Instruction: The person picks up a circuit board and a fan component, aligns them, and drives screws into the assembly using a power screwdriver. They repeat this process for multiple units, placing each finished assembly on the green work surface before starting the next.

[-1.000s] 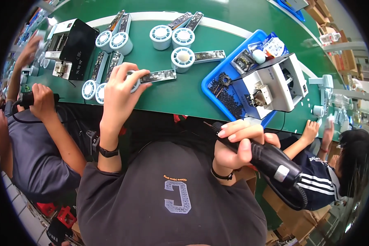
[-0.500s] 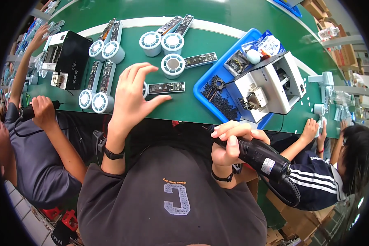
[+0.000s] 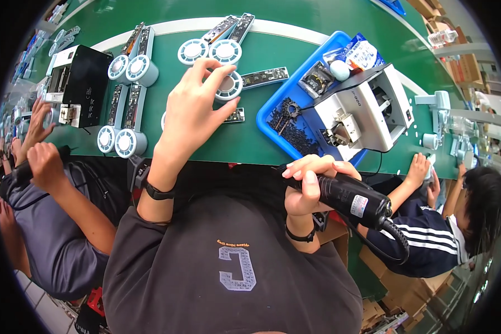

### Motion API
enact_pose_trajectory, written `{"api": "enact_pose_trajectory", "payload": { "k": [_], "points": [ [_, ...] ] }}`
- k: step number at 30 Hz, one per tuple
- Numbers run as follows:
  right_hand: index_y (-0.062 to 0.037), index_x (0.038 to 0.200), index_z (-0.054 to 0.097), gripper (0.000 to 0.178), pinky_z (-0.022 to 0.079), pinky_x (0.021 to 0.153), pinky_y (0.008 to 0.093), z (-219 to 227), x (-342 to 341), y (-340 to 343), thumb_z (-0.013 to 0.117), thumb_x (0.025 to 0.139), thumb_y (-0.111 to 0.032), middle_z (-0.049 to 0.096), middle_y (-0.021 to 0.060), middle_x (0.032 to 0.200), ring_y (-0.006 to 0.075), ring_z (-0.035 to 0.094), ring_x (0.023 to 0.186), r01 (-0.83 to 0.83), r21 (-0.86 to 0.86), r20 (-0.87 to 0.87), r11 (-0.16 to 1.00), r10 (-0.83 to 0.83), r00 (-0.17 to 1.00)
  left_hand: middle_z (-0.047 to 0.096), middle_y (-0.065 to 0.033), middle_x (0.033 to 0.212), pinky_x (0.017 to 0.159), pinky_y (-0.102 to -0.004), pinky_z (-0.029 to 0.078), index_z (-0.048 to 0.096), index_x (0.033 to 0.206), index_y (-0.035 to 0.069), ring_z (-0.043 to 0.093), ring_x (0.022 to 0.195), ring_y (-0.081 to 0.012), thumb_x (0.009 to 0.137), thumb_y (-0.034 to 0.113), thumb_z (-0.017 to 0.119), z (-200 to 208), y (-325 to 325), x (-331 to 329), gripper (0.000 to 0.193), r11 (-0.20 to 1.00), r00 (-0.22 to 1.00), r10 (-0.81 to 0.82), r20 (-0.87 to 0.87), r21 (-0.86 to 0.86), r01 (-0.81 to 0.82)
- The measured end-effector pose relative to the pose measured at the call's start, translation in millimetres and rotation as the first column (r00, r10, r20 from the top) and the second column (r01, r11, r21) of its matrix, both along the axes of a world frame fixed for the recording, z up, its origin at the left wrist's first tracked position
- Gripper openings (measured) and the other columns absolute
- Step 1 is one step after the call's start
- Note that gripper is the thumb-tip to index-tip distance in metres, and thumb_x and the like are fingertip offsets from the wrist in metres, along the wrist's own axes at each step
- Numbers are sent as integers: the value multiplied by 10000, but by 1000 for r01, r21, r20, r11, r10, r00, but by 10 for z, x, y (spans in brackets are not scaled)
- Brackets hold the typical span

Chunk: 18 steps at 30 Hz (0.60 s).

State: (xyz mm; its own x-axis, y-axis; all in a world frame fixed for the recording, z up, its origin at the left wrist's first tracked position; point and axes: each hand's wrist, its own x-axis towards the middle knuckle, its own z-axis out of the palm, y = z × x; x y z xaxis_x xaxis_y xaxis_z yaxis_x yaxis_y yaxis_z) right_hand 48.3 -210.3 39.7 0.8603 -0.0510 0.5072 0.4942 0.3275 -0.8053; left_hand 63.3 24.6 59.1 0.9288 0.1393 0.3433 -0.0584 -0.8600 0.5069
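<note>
Two hands, one tool, one part on the green belt.
Left hand (image 3: 192, 108) hovers open-fingered over the fan unit (image 3: 240, 82), its strip running rightward; right hand (image 3: 312, 186) grips the driver (image 3: 353, 201) nearer, off the belt.

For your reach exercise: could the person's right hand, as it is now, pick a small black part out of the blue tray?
Probably not at once. The right hand is wrapped around a black power screwdriver at the table edge, though nothing blocks the blue tray just beyond it.
</note>
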Motion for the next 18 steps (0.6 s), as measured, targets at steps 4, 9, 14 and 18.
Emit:
{"api": "enact_pose_trajectory", "payload": {
  "k": [4,9,14,18],
  "points": [
    [-34,1346,373,531,594,541,374,-9,24,8,566,862,66,568,133,718,244,585,515,-15,-28,53,999,17,998,630,-78,1222,863,-400,576,685,1301,78,704,1023,-252,824,123,851,76,273,-145,507,995,1000,-23,4,94,23],
    [-34,1340,379,526,591,538,373,-41,17,33,568,860,68,564,128,716,234,575,509,-34,-5,27,999,34,999,640,-110,1294,996,-423,526,678,1339,74,643,1193,-307,823,121,849,256,463,-438,546,998,992,29,-124,53,-23],
    [-32,1334,389,513,589,536,369,-8,11,97,573,865,68,567,124,718,224,577,516,-59,-35,41,998,61,997,629,-127,1376,1147,-508,429,685,1282,85,533,1357,-370,833,177,850,278,323,-392,488,958,988,-92,-121,259,121],
    [-25,1325,398,495,584,532,361,-33,3,109,576,873,65,563,117,724,214,579,526,-93,-49,41,994,95,995,612,-137,1410,1204,-553,374,689,1236,101,511,1386,-386,844,210,846,144,244,-363,436,925,976,-114,-185,338,172]
  ]
}}
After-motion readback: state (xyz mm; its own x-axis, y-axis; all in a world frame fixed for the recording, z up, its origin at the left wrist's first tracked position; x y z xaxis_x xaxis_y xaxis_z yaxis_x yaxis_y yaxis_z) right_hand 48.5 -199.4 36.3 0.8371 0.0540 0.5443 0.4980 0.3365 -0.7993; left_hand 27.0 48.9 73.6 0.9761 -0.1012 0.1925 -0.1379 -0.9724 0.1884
